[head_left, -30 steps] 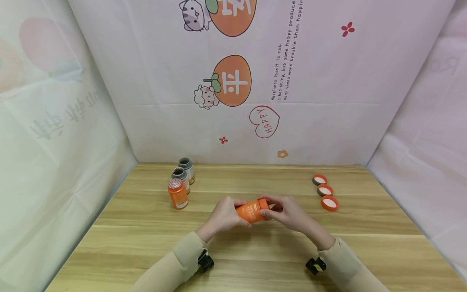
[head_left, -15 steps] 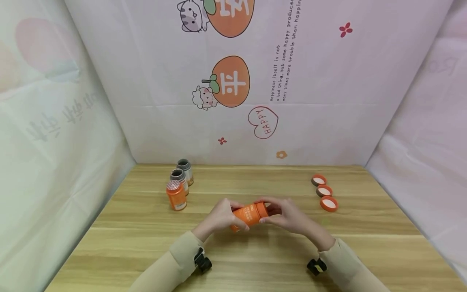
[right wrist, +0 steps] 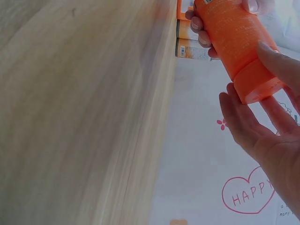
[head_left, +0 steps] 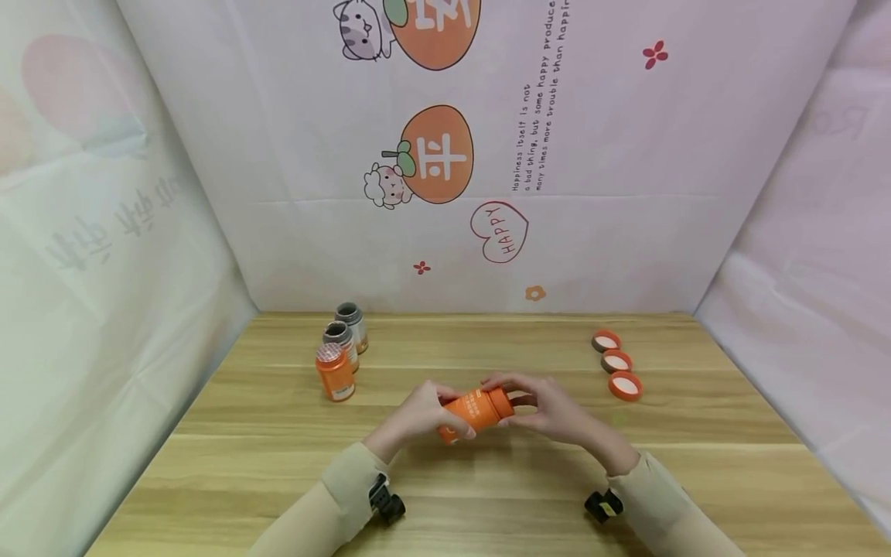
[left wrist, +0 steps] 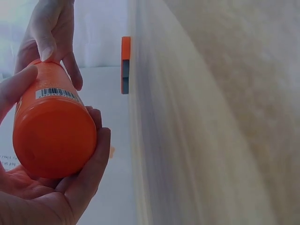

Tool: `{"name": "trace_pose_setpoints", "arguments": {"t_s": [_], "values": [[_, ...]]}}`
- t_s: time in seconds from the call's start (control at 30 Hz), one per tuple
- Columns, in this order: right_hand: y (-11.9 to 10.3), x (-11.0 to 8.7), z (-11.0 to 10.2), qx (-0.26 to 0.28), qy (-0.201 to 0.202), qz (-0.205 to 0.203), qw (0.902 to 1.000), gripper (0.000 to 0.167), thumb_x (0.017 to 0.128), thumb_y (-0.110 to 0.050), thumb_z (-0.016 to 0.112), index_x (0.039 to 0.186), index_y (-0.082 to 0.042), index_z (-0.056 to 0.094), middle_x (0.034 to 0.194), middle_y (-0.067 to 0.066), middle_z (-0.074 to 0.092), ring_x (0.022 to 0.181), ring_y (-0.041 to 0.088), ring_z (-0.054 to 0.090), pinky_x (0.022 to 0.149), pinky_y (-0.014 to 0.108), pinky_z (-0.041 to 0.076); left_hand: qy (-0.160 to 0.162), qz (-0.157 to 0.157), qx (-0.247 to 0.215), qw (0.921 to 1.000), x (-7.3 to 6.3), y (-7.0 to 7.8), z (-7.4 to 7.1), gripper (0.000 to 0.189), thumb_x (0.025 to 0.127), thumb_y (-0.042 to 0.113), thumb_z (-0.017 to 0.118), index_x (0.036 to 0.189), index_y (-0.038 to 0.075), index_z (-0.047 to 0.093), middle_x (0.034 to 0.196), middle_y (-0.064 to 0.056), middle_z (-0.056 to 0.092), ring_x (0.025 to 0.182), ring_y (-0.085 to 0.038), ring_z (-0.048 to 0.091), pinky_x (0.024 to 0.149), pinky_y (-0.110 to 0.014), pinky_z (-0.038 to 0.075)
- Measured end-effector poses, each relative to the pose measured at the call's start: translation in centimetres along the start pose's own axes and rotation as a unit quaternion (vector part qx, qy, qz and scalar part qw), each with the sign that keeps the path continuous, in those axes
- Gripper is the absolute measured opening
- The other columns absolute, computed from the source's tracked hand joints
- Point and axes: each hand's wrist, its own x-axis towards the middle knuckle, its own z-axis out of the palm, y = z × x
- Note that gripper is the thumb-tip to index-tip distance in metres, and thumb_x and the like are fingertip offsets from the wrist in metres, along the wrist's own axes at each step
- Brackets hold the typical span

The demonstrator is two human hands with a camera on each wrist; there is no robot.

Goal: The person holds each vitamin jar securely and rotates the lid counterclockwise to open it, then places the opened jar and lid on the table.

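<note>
An orange bottle (head_left: 470,413) with white print is held tilted above the table, its orange cap (head_left: 501,401) toward the right. My left hand (head_left: 421,422) grips the body; in the left wrist view the round base (left wrist: 54,140) and a barcode face the camera. Thumb and fingers of my right hand (head_left: 550,410) pinch the cap from its sides, as the right wrist view shows with the thumb on one side of the cap (right wrist: 257,83) and fingertips on the other. Part of the bottle is hidden behind my left fingers.
At the back left stand an orange bottle (head_left: 336,375) with a patterned seal and two open-necked grey-topped bottles (head_left: 340,340) (head_left: 353,321). Three orange-rimmed caps (head_left: 625,386) lie in a row at the back right. A printed cloth (head_left: 599,232) closes the wooden table's (head_left: 501,503) far side.
The bottle has shifted slightly left and down with my left hand. My right fingers have moved on the cap, leaving more of it showing. The standing bottles stay put.
</note>
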Motion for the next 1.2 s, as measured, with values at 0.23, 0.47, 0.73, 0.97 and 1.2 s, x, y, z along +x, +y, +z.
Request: {"name": "trace_pose_setpoints", "arguments": {"t_s": [0.23,0.47,0.73,0.97,1.2], "values": [[-0.8,0.1,-0.4,0.018,0.014,0.056,0.9982,0.042,0.087,-0.024,0.068,0.127,-0.018,0.056,0.132,0.001,0.057,0.117,0.025,0.056,0.09,0.046,0.05,0.026,0.005,0.056,0.9981,-0.1,0.3,0.3,0.052,0.056,0.026,0.084,0.106,0.014,0.073,0.088,0.002,0.071,0.079,-0.015,0.06,0.071,-0.032,0.049],[-1.2,0.5,-0.5,0.005,0.03,0.118,0.9925,0.033,0.096,-0.033,0.054,0.128,-0.024,0.054,0.128,-0.003,0.057,0.113,0.024,0.058,0.087,0.036,0.051,0.059,0.012,0.09,0.9941,-0.2,0.6,0.7,0.05,0.057,0.027,0.085,0.104,0.014,0.073,0.086,0.004,0.07,0.077,-0.014,0.059,0.069,-0.032,0.049],[-1.6,0.9,0.0,-0.024,0.035,0.18,0.9828,0.037,0.098,-0.04,0.046,0.128,-0.02,0.054,0.122,0.004,0.061,0.102,0.023,0.059,0.077,0.031,0.052,0.088,0.027,0.103,0.9904,-0.2,1.2,1.2,0.046,0.057,0.024,0.085,0.1,0.012,0.073,0.084,0.004,0.068,0.074,-0.014,0.058,0.064,-0.03,0.048],[-1.7,1.3,0.3,0.018,0.041,0.278,0.9595,0.048,0.097,-0.048,0.044,0.126,-0.01,0.054,0.11,0.012,0.06,0.092,0.02,0.06,0.074,0.041,0.055,0.123,0.038,0.11,0.9856,0.0,1.6,1.6,0.052,0.058,0.019,0.087,0.105,0.009,0.07,0.087,0.001,0.067,0.073,-0.014,0.057,0.062,-0.029,0.048],[-1.5,1.3,0.3,0.067,0.061,0.301,0.9494,0.054,0.096,-0.045,0.049,0.127,-0.002,0.051,0.111,0.017,0.058,0.091,0.021,0.06,0.077,0.042,0.055,0.147,0.056,0.134,0.9784,0.1,1.8,1.8,0.053,0.059,0.019,0.087,0.108,0.01,0.07,0.089,0.001,0.067,0.074,-0.012,0.056,0.064,-0.027,0.047]]}}
